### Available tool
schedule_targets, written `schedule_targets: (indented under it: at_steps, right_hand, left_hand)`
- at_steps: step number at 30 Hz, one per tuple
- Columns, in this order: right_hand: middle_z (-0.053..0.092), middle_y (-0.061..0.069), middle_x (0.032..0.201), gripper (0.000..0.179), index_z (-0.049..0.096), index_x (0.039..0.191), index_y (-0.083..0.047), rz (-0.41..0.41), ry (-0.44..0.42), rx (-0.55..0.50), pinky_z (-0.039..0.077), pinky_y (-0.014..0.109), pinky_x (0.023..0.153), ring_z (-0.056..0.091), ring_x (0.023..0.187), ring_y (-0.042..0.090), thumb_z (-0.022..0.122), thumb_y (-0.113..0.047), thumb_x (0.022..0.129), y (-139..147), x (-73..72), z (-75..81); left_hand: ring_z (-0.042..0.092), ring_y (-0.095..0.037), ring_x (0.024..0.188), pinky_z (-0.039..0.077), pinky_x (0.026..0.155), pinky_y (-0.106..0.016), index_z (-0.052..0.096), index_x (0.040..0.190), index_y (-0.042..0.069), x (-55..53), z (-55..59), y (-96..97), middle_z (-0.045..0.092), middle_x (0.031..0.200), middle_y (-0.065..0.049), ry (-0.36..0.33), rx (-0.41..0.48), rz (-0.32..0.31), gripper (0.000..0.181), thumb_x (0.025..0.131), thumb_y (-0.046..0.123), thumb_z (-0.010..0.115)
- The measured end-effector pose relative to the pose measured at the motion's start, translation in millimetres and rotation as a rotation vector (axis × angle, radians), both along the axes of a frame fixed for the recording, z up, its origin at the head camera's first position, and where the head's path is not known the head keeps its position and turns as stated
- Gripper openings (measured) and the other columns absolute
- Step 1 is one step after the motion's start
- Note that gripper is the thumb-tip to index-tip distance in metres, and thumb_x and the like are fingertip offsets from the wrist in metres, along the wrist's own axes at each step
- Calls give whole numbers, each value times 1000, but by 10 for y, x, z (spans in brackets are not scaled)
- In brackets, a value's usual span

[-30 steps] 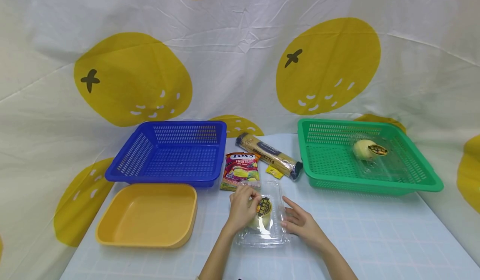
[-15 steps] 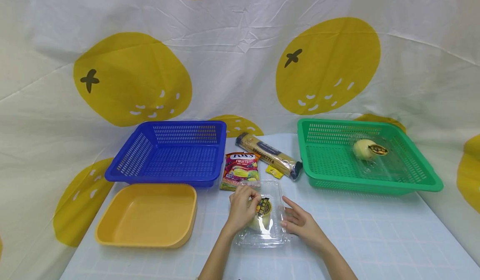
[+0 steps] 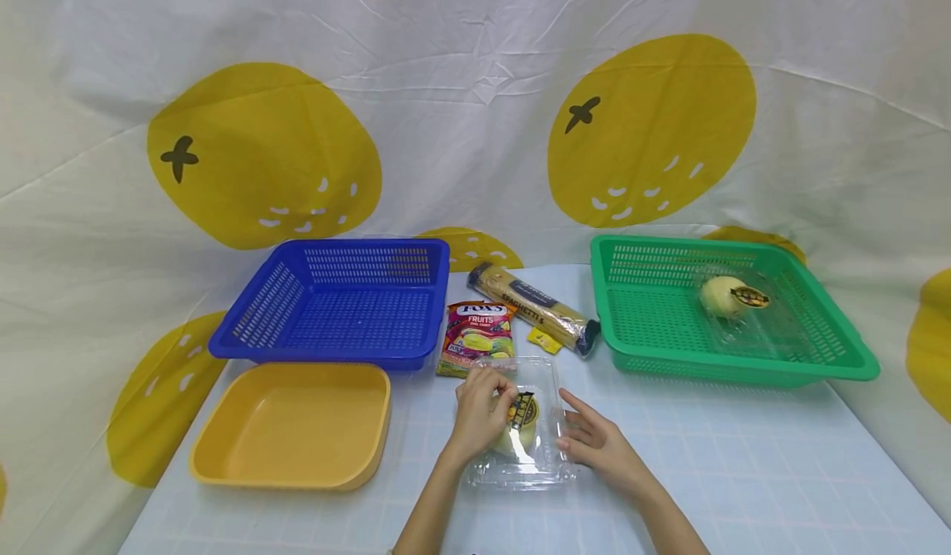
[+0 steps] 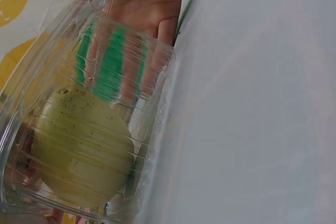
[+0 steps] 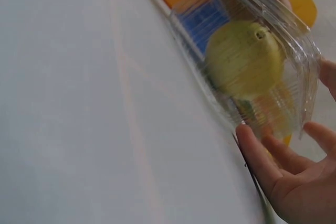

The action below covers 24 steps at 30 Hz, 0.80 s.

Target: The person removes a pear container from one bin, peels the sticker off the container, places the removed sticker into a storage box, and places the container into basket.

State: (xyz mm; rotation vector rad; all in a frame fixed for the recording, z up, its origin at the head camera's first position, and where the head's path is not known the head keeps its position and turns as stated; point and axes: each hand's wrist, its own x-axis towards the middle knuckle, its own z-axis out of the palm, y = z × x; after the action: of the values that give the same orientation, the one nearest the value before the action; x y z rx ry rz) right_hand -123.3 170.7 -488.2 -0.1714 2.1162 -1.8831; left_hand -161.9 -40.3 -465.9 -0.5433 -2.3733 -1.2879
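A clear plastic clamshell box [image 3: 546, 448] stands on the table between the hands. Inside lies a round, speckled, yellow-green fruit [image 5: 244, 59], also seen through the plastic in the left wrist view. A black-and-gold sticker [image 3: 524, 410] shows on the lid. My left hand [image 3: 481, 410] reaches over the box's left side, fingers curled, thumb and forefinger pinching the sticker's left edge. At the right side my right hand [image 3: 598, 443] is spread loosely, its fingertips right by the box wall. The right wrist view shows its fingers [image 5: 257, 156] apart beside the box.
Behind the box lie a FOX'S candy bag [image 3: 475, 342], a spaghetti packet [image 3: 535, 303] and a small yellow packet [image 3: 545, 340]. A blue basket [image 3: 327, 348] and a yellow tray [image 3: 290, 482] stand left. The green basket [image 3: 743, 367] at right holds another boxed fruit [image 3: 721, 296].
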Motion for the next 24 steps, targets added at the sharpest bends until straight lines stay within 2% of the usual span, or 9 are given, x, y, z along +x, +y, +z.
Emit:
schedule_targets:
  at_steps: [8,24]
  right_hand:
    - [37,34,138,73,26,149,-16,9,6,-4,50,42,88,46,120,44,65,-14,87,8,-4,-9]
    - [36,34,138,73,26,149,-15,7,11,4,49,44,89,44,122,46,65,-15,88,2,-9,-20]
  left_hand:
    - [48,-15,83,28,78,-35,61,74,10,-11,-25,-12,59,77,3,10,14,-9,10,80,5,67]
    - [49,-16,83,29,79,-36,61,72,10,-15,0,-32,61,78,2,3,41,-32,11,80,6,67]
